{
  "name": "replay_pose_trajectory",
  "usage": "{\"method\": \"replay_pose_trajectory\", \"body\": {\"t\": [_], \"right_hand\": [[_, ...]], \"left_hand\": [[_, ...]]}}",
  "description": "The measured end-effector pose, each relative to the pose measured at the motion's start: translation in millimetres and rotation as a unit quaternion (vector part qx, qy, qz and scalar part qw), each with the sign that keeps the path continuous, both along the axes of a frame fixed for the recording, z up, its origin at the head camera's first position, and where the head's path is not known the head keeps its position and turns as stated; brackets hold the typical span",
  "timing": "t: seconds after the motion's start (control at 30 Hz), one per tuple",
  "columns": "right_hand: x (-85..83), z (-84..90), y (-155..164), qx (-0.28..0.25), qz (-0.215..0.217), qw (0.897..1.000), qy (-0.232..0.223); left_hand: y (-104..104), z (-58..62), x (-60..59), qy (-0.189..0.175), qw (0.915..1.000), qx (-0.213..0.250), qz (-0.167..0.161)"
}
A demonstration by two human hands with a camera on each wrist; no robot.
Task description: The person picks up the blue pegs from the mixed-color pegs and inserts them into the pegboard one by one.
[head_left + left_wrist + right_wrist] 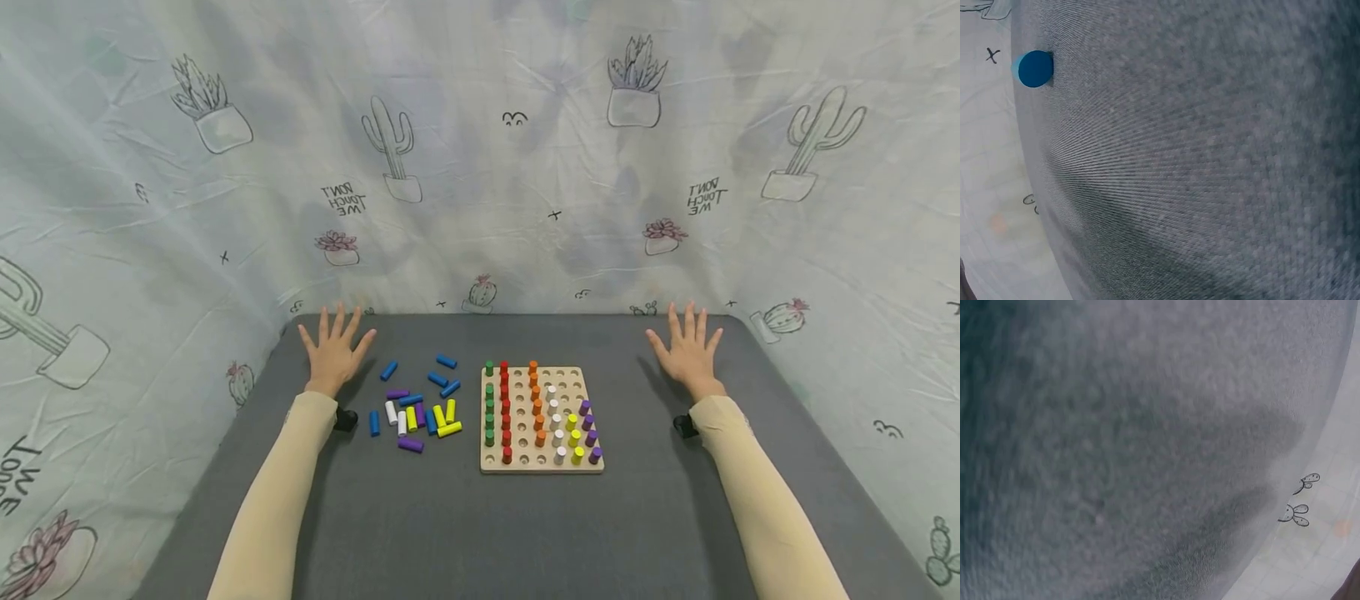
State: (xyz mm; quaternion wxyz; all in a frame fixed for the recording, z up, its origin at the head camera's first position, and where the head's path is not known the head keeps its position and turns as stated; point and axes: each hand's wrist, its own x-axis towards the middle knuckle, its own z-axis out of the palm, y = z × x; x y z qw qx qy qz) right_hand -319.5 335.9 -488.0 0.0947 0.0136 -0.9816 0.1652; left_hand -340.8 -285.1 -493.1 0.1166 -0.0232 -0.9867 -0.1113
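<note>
A wooden pegboard point(542, 463) lies on the grey table point(480, 533), with rows of green, red, orange, white, yellow and purple pegs standing in its holes. Left of it lies a loose pile of pegs point(417, 412) in blue, purple, white and yellow. My left hand point(332, 350) rests flat on the table with fingers spread, left of the pile, holding nothing. My right hand point(688, 348) rests flat with fingers spread, right of the board, holding nothing. The left wrist view shows grey cloth and the end of one blue peg point(1035, 69). The right wrist view shows only the grey table point(1122, 450).
A pale cloth backdrop point(480, 150) printed with cacti and plant pots surrounds the table on the back and both sides. Black wrist-camera mounts show at my left wrist point(345, 419) and right wrist point(684, 426).
</note>
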Motion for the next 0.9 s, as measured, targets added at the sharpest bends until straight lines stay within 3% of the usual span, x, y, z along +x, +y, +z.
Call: {"method": "replay_pose_trajectory", "body": {"t": [0.53, 0.77, 0.9], "right_hand": [[2.7, -11.4, -25, -0.055, 0.079, 0.995, -0.020], [9.1, -15.3, -38, -0.126, 0.137, 0.983, -0.003], [9.9, -12.7, -48, -0.116, 0.136, 0.984, -0.018]], "left_hand": [[5, -2.9, 10.4, -0.022, 0.9986, 0.038, -0.031], [14, -0.3, 16.9, -0.024, 0.9972, 0.050, -0.050], [19, 3.2, 20.3, -0.028, 0.9961, 0.055, -0.064]]}}
